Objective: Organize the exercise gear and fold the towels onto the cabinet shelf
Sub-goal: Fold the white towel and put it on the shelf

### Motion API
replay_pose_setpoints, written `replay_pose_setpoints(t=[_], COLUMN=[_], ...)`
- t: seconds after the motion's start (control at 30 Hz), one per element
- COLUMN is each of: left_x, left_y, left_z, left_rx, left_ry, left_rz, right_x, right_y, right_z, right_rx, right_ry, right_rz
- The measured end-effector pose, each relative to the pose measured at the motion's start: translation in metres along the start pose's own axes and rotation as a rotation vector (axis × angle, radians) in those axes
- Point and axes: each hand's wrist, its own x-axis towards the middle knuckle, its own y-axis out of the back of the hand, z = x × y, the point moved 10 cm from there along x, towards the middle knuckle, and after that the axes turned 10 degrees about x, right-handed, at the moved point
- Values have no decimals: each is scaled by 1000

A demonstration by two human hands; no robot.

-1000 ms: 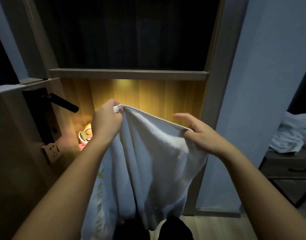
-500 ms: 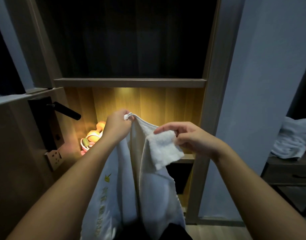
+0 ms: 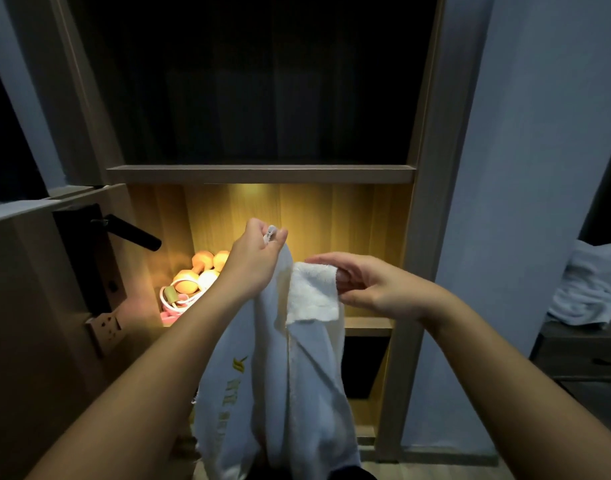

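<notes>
**Before the warm-lit wooden cabinet shelf, a white terry towel was held by two corners**

In front of the shelf, a person's left hand pinched one top corner of the towel, its fingers closed tightly on the fabric. The right hand, just beside it and slightly lower, pinched a second corner between thumb and lightly curled fingers, so that a small flap hung over. The rest of the towel, which bore yellow lettering, hung down between the bare forearms and covered the middle of the shelf front. At the shelf's left end lay orange dumbbells and a pale coiled cord. Left of the shelf a black lever door handle jutted out. Well to the shelf's right, a rumpled heap of pale towels sat on a dark side table.
</notes>
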Motion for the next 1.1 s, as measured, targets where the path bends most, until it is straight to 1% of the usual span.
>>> replay_pose_setpoints(t=[0.07, 0.13, 0.17, 0.23, 0.33, 0.43, 0.5, 0.6, 0.73, 0.93, 1.1], left_x=[-2, -3, -4, -7, -13, -21, -26, -30, -36, -48, -56], left_y=[-2, -5, -8, -14, -28, -41, -46, -47, -44, -47, -50], left_z=[2, 3, 2, -4, -16, -16, -16, -12, -8, -11, -10], left_rx=[-1, -39, -89, -240, -444, -594, -607, -619, -622, -595, -583], left_ry=[-9, -12, 2, 64, 180, 173, 174, 138, 122, 136, 120], left_rz=[-17, -37, -52, -76, -153, -244, -258, -230, -201, -196, -213], right_x=[3, 3, 1, 0, 5, 8, 8, 10, 11, 11, 9], right_y=[9, 25, 32, 34, 28, 22, 21, 16, 8, -5, -16], right_z=[-5, -12, -16, -18, -11, -5, -6, -3, 7, 21, 28], right_rx=[-77, -171, -242, -341, -322, -360, -331, -122, 49, 145, 266], right_ry=[38, 98, 125, 135, 91, 67, 98, 135, 99, 51, 44], right_rz=[131, 347, 441, 527, 518, 512, 542, 525, 493, 421, 283])
